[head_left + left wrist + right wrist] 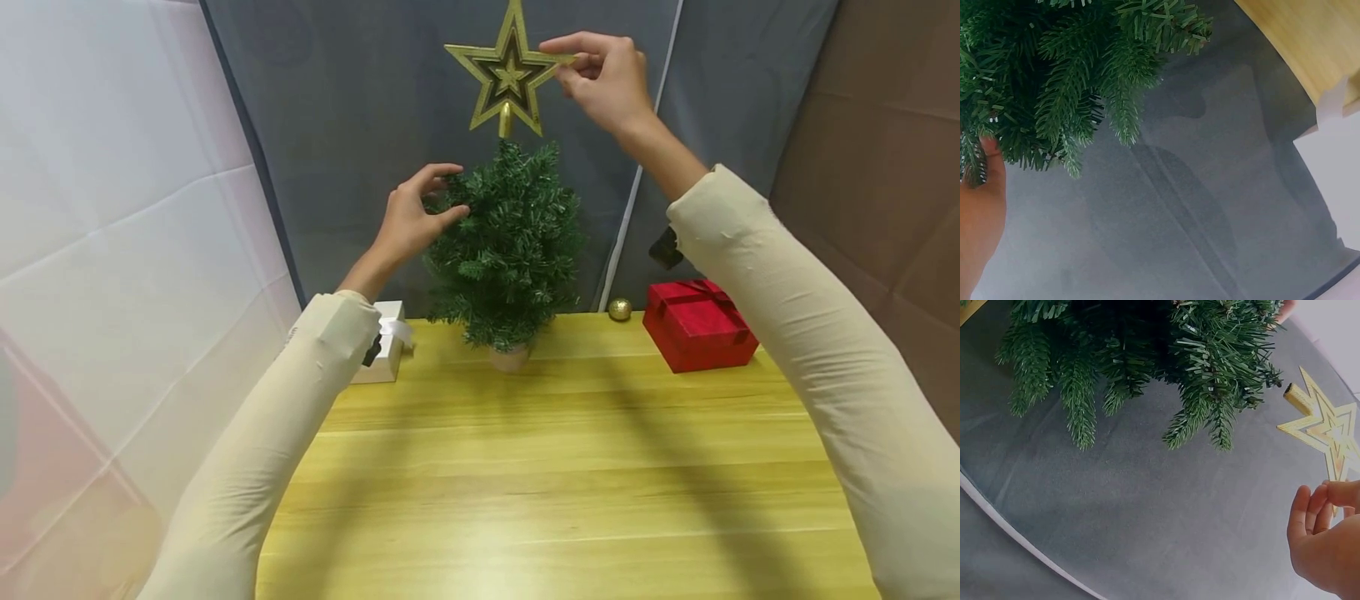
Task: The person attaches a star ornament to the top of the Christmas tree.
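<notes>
A gold star tree topper (509, 75) stands upright just over the top of a small green artificial Christmas tree (510, 242). My right hand (609, 79) pinches the star by its right-hand point, between thumb and fingers. In the right wrist view the star's hollow gold socket (1298, 399) shows close to the tree's tip branches, apart from them. My left hand (412, 208) is at the upper left of the tree, thumb and fingers spread apart around the outer needles. From the left wrist, part of that hand (985, 206) appears behind a branch tip; its other fingers are hidden.
The tree's pale pot (509, 359) stands at the back of the wooden table (480, 475). To its right are a gold ball ornament (619, 310) and a red gift box (697, 325). A white box with a ribbon (386, 350) sits at left, partly behind the left sleeve. Grey cloth (360, 100) hangs behind.
</notes>
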A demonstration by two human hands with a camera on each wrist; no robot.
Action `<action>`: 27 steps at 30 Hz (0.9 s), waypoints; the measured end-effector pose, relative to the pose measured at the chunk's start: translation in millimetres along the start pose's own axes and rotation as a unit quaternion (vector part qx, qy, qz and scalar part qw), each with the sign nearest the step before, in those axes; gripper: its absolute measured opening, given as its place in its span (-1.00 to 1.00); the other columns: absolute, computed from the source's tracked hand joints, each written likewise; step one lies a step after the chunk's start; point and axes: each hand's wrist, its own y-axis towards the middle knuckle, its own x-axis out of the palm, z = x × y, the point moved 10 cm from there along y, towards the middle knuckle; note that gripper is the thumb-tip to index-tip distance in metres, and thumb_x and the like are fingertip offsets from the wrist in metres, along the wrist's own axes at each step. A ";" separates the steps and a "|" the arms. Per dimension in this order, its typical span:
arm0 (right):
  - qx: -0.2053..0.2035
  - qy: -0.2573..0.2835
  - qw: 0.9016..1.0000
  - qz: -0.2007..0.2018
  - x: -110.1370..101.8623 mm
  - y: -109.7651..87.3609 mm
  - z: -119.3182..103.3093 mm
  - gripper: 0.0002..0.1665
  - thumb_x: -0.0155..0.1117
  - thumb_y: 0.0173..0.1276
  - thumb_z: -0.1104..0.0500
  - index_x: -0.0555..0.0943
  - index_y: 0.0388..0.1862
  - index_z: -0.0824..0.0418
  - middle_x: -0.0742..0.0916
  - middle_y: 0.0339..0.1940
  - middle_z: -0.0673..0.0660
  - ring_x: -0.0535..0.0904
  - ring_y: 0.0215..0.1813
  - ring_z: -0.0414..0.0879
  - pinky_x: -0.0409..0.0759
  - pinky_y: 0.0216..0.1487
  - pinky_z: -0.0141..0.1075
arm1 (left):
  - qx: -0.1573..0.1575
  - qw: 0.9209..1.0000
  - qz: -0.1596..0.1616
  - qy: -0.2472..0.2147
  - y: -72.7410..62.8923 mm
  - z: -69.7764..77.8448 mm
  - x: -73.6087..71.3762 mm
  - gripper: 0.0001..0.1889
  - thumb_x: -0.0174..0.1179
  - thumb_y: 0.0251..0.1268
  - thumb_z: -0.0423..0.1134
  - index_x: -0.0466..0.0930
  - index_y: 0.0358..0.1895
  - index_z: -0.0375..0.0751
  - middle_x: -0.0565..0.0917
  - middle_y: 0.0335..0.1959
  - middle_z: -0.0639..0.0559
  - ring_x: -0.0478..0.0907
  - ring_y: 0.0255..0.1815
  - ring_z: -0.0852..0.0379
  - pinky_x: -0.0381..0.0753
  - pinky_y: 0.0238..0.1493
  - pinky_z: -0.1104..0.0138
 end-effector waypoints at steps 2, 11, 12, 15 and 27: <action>0.002 0.001 1.000 0.000 1.2 0.4 0.4 -0.65 0.23 0.58 0.18 0.76 0.22 -0.08 0.69 -0.40 -0.24 0.66 -0.21 -0.20 0.30 -0.28 -0.33 | -0.002 1.000 0.000 -0.001 -0.5 0.2 0.3 -0.41 0.45 0.36 -0.19 0.52 0.44 0.04 0.58 0.37 -0.04 0.54 0.30 -0.06 0.53 0.30 0.00; 0.013 -0.007 1.000 -0.011 7.4 -0.4 5.0 -0.65 0.22 0.59 0.17 0.75 0.22 -0.07 0.68 -0.43 -0.24 0.61 -0.29 -0.28 0.30 -0.28 -0.33 | -0.003 1.000 0.002 -0.006 -0.8 1.3 0.9 -0.41 0.44 0.36 -0.18 0.52 0.44 0.01 0.56 0.40 -0.02 0.53 0.31 -0.08 0.53 0.29 -0.01; 0.015 -0.006 1.000 -0.011 8.1 -0.7 5.8 -0.65 0.22 0.59 0.18 0.75 0.23 -0.07 0.68 -0.44 -0.24 0.61 -0.30 -0.30 0.30 -0.28 -0.33 | -0.003 1.000 0.001 -0.006 -0.6 1.1 1.1 -0.41 0.44 0.36 -0.18 0.52 0.44 0.02 0.56 0.40 -0.02 0.53 0.31 -0.08 0.52 0.30 -0.01; 0.014 -0.004 1.000 -0.011 9.7 -1.5 7.4 -0.66 0.22 0.59 0.19 0.76 0.22 -0.05 0.68 -0.46 -0.24 0.60 -0.33 -0.30 0.29 -0.32 -0.34 | -0.004 1.000 0.000 -0.007 -0.1 0.6 1.9 -0.40 0.44 0.36 -0.18 0.51 0.44 -0.01 0.55 0.40 -0.03 0.52 0.32 -0.10 0.51 0.32 -0.01; 0.012 -0.015 1.000 -0.023 17.1 -7.3 14.7 -0.66 0.22 0.59 0.17 0.76 0.23 -0.04 0.67 -0.48 -0.24 0.56 -0.37 -0.26 0.29 -0.30 -0.34 | -0.006 1.000 0.001 -0.007 -0.6 0.8 3.7 -0.40 0.44 0.36 -0.18 0.51 0.44 0.01 0.55 0.40 -0.01 0.53 0.33 -0.06 0.50 0.34 0.02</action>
